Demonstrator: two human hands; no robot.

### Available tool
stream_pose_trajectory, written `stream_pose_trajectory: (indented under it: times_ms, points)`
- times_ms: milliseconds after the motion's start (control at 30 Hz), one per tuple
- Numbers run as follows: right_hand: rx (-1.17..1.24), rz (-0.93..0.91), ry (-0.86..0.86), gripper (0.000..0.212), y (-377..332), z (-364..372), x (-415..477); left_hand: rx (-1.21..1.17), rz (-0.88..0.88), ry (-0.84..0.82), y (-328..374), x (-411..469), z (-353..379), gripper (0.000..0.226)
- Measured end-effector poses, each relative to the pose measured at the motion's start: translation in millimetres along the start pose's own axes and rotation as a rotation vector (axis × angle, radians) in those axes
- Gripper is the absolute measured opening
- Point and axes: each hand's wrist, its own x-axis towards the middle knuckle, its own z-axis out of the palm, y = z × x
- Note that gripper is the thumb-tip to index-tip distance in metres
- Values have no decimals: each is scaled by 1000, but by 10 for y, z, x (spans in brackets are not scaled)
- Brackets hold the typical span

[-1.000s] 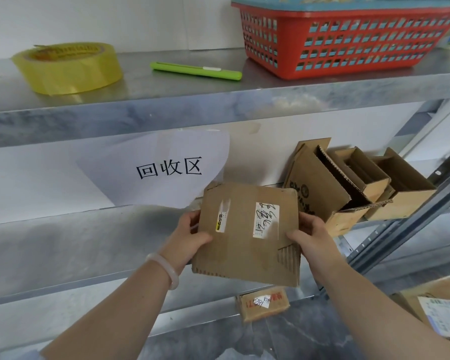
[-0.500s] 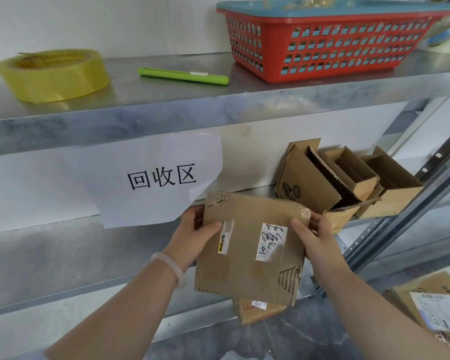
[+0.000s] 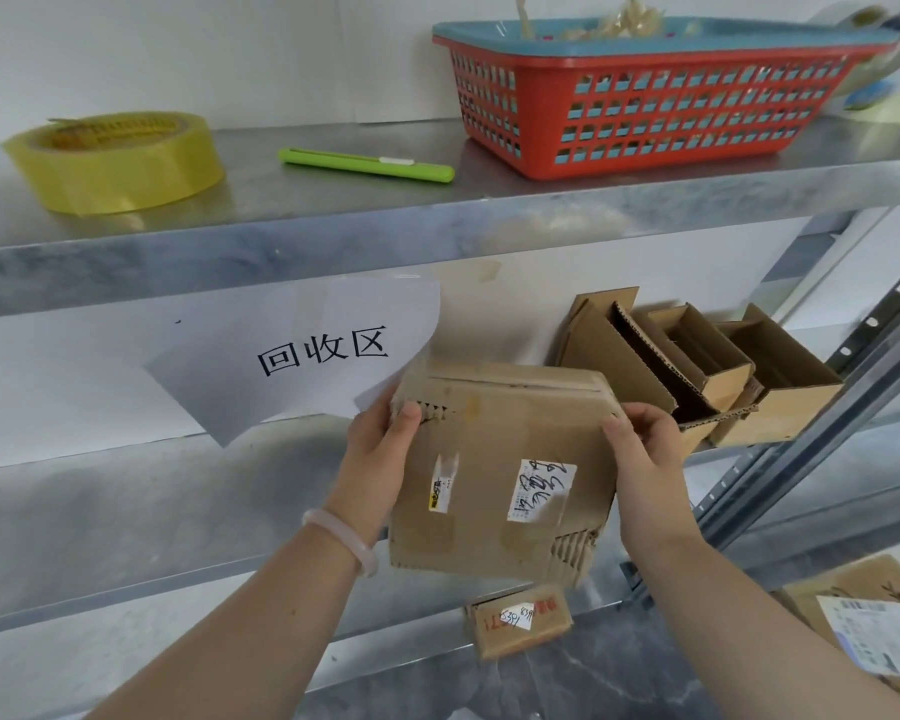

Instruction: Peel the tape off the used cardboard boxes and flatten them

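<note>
Looking through the head camera, I count one cardboard box (image 3: 500, 470) between the two hands. It is held in the air in front of the middle shelf (image 3: 126, 511), under the lower right edge of the paper sign (image 3: 307, 356). The left hand (image 3: 375, 454) grips its left edge near the top corner, with the thumb pressed on a torn, ribbed spot. The right hand (image 3: 645, 459) grips the right edge near the top, thumb on the front face. The other fingers of both hands go behind the box, so I cannot see them.

The box is brown, square and rather flat. Its front carries two labels, one narrow with yellow and black, one white with handwriting, and some shiny clear tape. The lower right corner is ripped, and the wavy inner layer shows there.

To the right, three open boxes (image 3: 697, 350) lean together on the same shelf. Two more boxes are lower: a small one (image 3: 520, 621) and a larger one with a printed label (image 3: 863, 615).

On the grey metal upper shelf (image 3: 437, 220) lie one yellowish tape roll (image 3: 115, 161), one green plastic cutter (image 3: 367, 164) and one red lattice basket (image 3: 645, 111) with a blue basket inside it. One pale bracelet (image 3: 341, 537) is on the left wrist.
</note>
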Motion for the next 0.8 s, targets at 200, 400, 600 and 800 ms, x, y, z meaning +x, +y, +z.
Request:
stream_pose_trajectory:
  times_ms: [200, 400, 600, 800]
  points:
    - [-25, -43, -157, 50, -85, 97, 21, 24, 28, 129, 74, 90, -118, 38]
    - [-157, -3, -298, 61, -46, 272, 58, 11, 35, 145, -22, -48, -263, 51]
    - [-119, 21, -344, 47, -90, 476, 68, -38, -20, 304, -124, -134, -432, 37]
    - [-126, 54, -428, 40, -136, 694, 65, 24, -98, 421, -135, -118, -626, 22]
